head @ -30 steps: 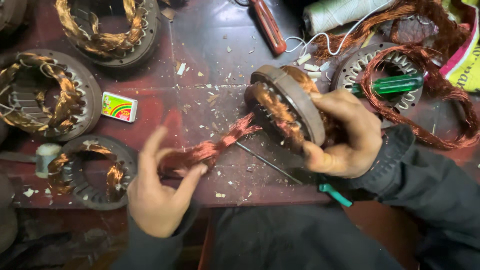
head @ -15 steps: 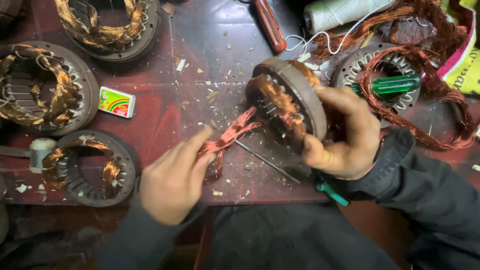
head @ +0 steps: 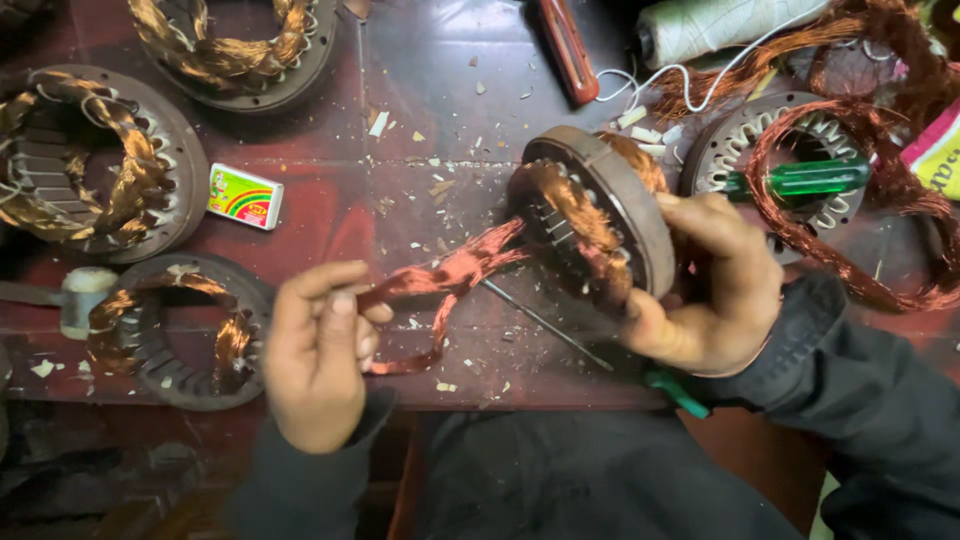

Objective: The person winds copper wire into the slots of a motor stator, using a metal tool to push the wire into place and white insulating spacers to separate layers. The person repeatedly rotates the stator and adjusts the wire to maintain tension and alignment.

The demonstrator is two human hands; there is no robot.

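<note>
Left hand [head: 318, 355] grip closed on copper wire bundle [head: 450, 275], now drawn further out of motor ring [head: 600, 215] than half second ago. Right hand [head: 715, 290] grip clamps ring upright, right of left hand. Screwdriver [head: 570, 335] on counter [head: 430, 110] between hands.

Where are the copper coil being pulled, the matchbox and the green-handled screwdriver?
Copper coil [head: 450, 275], head view, on the stretched strand.
Matchbox [head: 245, 196], head view, on its top face.
Green screwdriver [head: 800, 178], head view, on its handle.
</note>
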